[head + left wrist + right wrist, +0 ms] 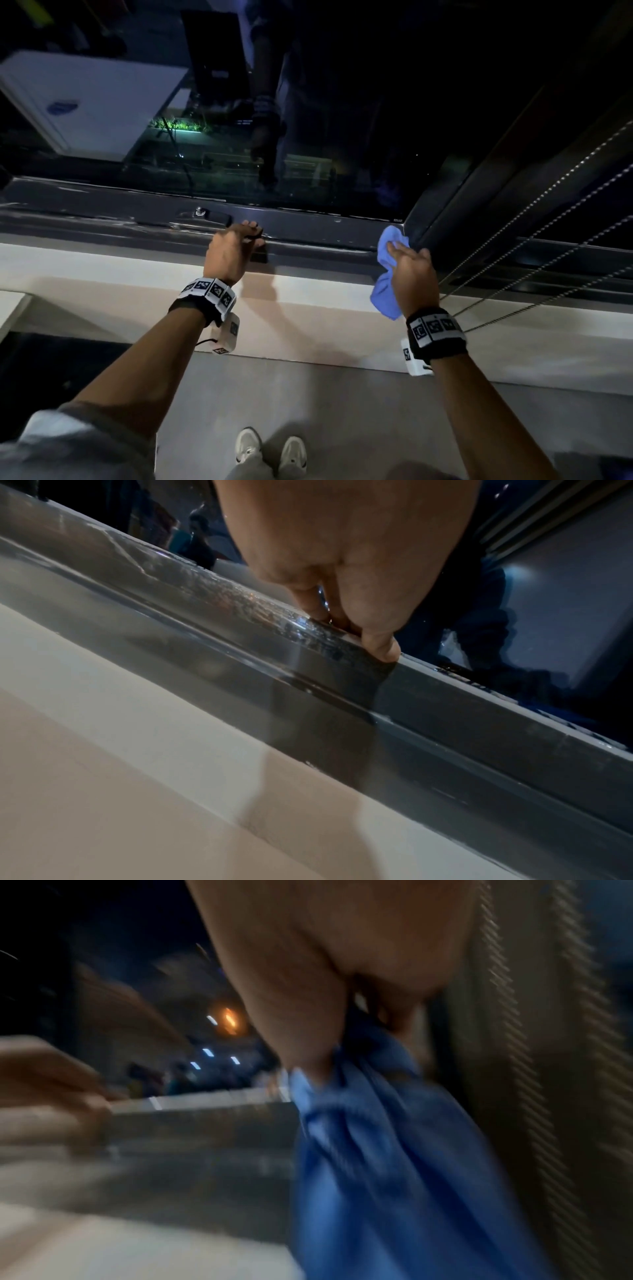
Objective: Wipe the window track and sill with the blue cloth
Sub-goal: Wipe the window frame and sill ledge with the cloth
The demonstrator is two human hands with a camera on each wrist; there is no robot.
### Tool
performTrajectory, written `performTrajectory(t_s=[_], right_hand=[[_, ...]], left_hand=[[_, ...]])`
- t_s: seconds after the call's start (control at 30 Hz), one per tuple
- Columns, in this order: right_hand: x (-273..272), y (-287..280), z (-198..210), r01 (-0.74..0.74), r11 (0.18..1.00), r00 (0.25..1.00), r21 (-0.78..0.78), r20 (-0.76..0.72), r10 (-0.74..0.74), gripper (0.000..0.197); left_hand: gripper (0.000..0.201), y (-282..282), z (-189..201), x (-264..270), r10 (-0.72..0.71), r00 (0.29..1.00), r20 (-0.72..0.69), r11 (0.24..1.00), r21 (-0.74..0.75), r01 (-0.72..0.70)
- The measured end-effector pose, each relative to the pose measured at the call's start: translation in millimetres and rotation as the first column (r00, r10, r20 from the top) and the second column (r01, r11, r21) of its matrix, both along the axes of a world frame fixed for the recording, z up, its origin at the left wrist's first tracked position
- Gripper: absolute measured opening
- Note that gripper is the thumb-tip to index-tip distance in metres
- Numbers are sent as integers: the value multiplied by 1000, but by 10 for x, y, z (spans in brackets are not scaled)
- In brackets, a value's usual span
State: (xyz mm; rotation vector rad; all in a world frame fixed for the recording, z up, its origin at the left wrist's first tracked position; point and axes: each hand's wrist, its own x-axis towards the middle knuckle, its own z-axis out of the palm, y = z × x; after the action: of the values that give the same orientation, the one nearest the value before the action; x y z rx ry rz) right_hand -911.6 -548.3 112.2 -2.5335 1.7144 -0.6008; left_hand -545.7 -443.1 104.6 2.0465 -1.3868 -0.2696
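Note:
My right hand point(403, 253) grips the bunched blue cloth point(388, 274) and holds its top against the dark grey window track point(102, 219), at the corner where the upright frame meets it. The cloth's tail hangs over the pale sill point(102, 270). In the blurred right wrist view the cloth point(394, 1164) hangs from my right hand point(329, 1056). My left hand point(251, 233) is further left, fingers curled over the top edge of the window's bottom rail point(479, 710). The left wrist view shows my left hand's fingertips point(383, 650) hooked on that edge.
Bead chains of a blind point(548, 240) hang slantwise just right of my right hand. A small latch point(200, 212) sits on the frame left of my left hand. The dark glass shows reflections and a white box point(85, 102) outside. My shoes point(270, 452) stand on grey floor.

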Motion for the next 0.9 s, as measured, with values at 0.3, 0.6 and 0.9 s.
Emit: performTrajectory(t_s=[0.3,0.6,0.9], right_hand=[[1424,543,971,-12,995,996,-104,88,22,21],[3524,594,77,-350,930,937,113,44,347,58],[2631,283,-507,-175,980,984,-93,-40,172,50]], left_hand=[[51,334,342,529,-22,973,230,989,-135,54],[45,370,274,1160,-89,985,146,995,-35,95],[28,289,295,1386,-90,979,185,996,29,86]])
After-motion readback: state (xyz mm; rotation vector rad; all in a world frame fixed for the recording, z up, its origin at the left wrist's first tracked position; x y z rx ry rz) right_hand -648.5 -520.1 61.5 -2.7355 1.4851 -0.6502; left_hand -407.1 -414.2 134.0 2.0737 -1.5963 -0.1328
